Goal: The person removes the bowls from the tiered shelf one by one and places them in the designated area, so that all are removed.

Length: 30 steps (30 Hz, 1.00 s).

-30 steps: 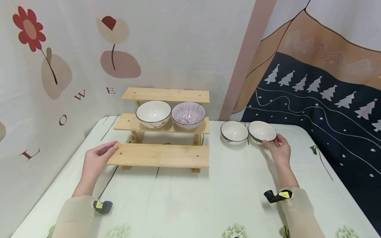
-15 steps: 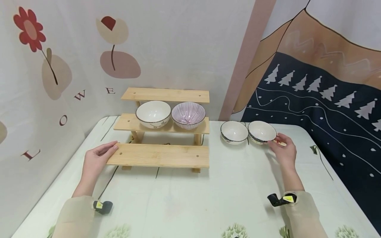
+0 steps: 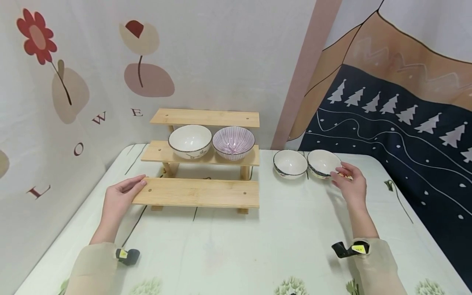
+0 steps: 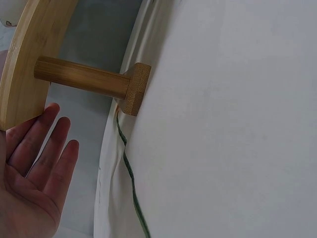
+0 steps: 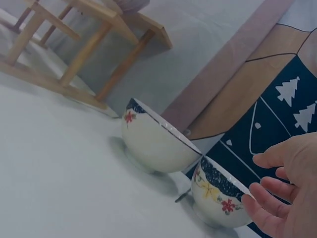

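My left hand (image 3: pixel 119 200) pinches the left end of the bottom board of a three-tier wooden shelf (image 3: pixel 199 192). In the left wrist view, the other fingers (image 4: pixel 59 171) extend beneath that board. On the right, a white bowl with a dark rim and painted flowers (image 3: pixel 323 162) stands upright on the table. My right hand (image 3: pixel 352 186) is at its right side, fingers loosely bent and spread, not wrapped around it. A similar bowl (image 5: pixel 153 139) stands immediately left of that one.
The middle tier carries a white bowl (image 3: pixel 189 141) and a purple-striped bowl (image 3: pixel 233 143) side by side. A pale cloth covers the table (image 3: pixel 228 246). Printed curtains (image 3: pixel 221 53) hang close behind the shelf and bowls.
My right hand has loosened from the flowered bowl and moved slightly right, its fingers spreading. The bowls have stayed put, and the left hand keeps its place on the shelf.
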{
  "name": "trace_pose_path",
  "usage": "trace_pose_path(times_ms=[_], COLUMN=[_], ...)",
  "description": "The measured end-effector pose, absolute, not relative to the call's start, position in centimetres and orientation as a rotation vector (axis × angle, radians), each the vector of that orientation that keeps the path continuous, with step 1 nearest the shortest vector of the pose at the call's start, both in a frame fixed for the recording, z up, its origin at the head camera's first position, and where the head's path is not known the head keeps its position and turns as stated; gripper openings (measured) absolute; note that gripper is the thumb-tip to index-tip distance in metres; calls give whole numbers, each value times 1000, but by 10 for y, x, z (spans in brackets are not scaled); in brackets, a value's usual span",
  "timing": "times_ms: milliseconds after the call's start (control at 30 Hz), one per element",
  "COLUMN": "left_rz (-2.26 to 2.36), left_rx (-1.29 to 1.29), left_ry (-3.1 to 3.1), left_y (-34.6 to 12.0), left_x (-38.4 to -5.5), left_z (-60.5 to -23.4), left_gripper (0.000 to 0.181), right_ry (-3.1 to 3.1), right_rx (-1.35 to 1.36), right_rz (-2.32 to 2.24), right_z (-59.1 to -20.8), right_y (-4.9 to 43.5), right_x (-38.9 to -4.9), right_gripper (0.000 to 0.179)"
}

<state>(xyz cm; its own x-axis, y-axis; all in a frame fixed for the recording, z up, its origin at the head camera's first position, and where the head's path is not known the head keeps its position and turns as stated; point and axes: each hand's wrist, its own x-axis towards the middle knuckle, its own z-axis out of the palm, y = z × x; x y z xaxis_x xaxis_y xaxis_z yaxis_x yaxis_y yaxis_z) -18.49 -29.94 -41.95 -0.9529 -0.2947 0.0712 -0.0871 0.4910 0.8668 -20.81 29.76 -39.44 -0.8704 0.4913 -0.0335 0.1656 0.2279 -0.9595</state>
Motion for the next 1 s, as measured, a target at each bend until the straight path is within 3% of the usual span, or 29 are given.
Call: trace_pose_path(times_ms=[1000], left_rz=[-1442], left_rx=[338], left_ry=[-2543], left_y=[-300], left_x=[-186], left_z=[-419], left_gripper=[59], right_ry=[-2308], right_rx=[-286], right_rz=[1844], right_z=[-373], right_y=[245], right_x=[-213], right_gripper=[54])
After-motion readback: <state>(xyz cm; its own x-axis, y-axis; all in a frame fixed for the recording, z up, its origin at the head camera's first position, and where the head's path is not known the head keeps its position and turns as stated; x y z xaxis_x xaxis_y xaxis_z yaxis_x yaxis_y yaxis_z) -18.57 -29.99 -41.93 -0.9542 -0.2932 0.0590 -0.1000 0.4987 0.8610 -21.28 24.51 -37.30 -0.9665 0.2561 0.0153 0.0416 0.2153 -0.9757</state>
